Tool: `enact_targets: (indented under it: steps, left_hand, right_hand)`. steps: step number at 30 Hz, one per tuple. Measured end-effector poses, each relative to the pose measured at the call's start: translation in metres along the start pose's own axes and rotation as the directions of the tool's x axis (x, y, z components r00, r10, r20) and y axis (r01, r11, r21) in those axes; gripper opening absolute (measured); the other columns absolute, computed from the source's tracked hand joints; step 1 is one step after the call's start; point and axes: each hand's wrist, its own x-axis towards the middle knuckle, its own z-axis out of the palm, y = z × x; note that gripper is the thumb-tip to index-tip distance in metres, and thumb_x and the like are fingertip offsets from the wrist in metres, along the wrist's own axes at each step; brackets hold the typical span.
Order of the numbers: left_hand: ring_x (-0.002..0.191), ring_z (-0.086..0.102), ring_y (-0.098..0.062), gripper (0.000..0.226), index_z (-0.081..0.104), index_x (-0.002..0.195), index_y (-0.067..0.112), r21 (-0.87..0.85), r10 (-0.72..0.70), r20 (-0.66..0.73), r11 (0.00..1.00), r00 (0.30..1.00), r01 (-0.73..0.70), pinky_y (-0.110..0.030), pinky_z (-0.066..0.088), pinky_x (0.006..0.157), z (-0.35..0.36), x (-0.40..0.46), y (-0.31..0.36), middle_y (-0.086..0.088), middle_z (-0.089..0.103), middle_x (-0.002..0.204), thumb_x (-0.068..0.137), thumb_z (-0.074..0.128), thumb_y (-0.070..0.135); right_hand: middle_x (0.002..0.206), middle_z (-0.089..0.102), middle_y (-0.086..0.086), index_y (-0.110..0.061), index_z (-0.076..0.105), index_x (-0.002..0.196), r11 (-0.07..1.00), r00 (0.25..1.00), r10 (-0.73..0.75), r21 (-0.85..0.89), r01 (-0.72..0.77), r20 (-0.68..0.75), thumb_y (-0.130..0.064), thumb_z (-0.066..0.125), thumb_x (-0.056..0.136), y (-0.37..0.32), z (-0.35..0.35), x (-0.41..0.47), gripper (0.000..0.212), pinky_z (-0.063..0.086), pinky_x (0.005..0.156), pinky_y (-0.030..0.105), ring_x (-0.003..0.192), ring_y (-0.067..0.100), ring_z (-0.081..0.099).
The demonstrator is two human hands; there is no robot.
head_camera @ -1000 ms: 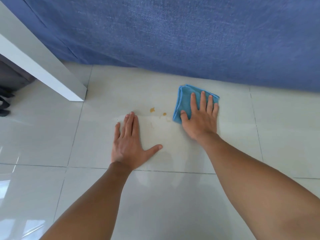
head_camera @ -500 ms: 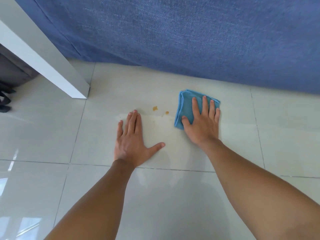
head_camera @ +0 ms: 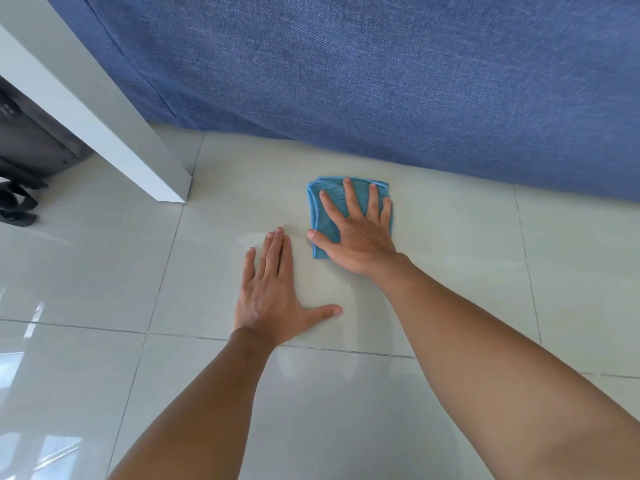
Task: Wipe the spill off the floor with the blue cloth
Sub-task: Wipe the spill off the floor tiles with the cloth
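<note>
The folded blue cloth (head_camera: 320,216) lies flat on the pale tiled floor (head_camera: 450,271), just in front of the blue fabric. My right hand (head_camera: 356,237) presses down on it with fingers spread, covering most of it. To its left, my left hand (head_camera: 270,292) rests palm down on the bare tile, fingers together and thumb out, holding nothing. A faint wet smear (head_camera: 249,239) shows on the tile by my left fingertips. No brown drops are visible; the cloth covers the spot where they were.
A wall of blue woven fabric (head_camera: 381,81) hangs down to the floor right behind the cloth. A white furniture leg (head_camera: 138,150) stands at the left. Behind it sits a dark bag (head_camera: 24,147) with black straps (head_camera: 17,202).
My right hand has slid the cloth to the left over the two brown drops, which no longer show. The camera has tilted and moved closer. My left hand stays planted.
</note>
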Motion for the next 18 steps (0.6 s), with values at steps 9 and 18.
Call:
enact_targets:
  steps: [9, 18]
  left_hand:
    - [0.157, -0.006, -0.023, 0.144, 0.008, 0.159, 0.007, 0.021, -0.013, -0.009, 1.0, 1.0, 0.014, -0.053, 0.001, 0.126, -0.001, -0.003, 0.002, -0.012, 0.002, 0.169, 0.056, 0.034, 0.105]
    - [0.155, -0.017, -0.031, 0.147, 0.0, 0.16, 0.009, 0.088, -0.058, 0.045, 0.995, 0.997, 0.054, -0.064, -0.006, 0.12, -0.001, -0.013, 0.002, -0.01, -0.013, 0.169, 0.053, 0.027, 0.106]
  right_hand:
    - [0.172, -0.007, -0.002, -0.049, 0.007, 0.158, 0.986, 0.985, -0.159, -0.057, 0.156, -0.065, -0.08, 0.024, 0.089, -0.004, 0.022, -0.052, 0.078, -0.009, 0.121, 0.063, 0.154, 0.042, -0.017]
    - [0.17, -0.018, -0.006, -0.049, 0.002, 0.158, 0.979, 0.981, 0.193, 0.066, -0.191, -0.029, -0.081, 0.024, 0.087, 0.029, 0.01, -0.052, 0.08, -0.013, 0.12, 0.061, 0.153, 0.039, -0.021]
